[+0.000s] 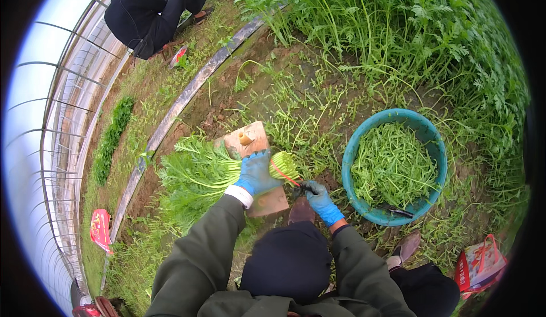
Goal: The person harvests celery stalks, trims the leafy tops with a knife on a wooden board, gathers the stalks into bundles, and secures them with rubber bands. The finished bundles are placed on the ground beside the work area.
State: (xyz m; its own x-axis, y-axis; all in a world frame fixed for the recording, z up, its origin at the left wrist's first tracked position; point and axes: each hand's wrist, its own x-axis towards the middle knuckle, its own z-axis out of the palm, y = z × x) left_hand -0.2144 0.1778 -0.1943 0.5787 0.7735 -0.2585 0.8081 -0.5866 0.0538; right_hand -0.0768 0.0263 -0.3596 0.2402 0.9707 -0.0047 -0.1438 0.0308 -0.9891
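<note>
My left hand (258, 174), in a blue glove, is closed around the stalks of a bunch of leafy greens (204, 169), whose cut ends point right. The bunch lies across a wooden board (268, 204) with a short wooden peg (245, 138) near its far end. A red tie (283, 172) passes over the stalks beside the cut ends. My right hand (318, 197), in a blue glove with dark, soiled fingertips, grips the tie's free end. A round teal tub (347, 163) at the right holds loose green leaves, with a dark-handled tool (394, 210) at its near rim.
Tall leafy plants (384, 18) grow at the upper right. A long narrow strip (187, 90) curves across the ground at the left. Another person (140, 18) sits low at the upper left. A red bag (100, 229) lies at the left, a printed bag (480, 265) at the lower right.
</note>
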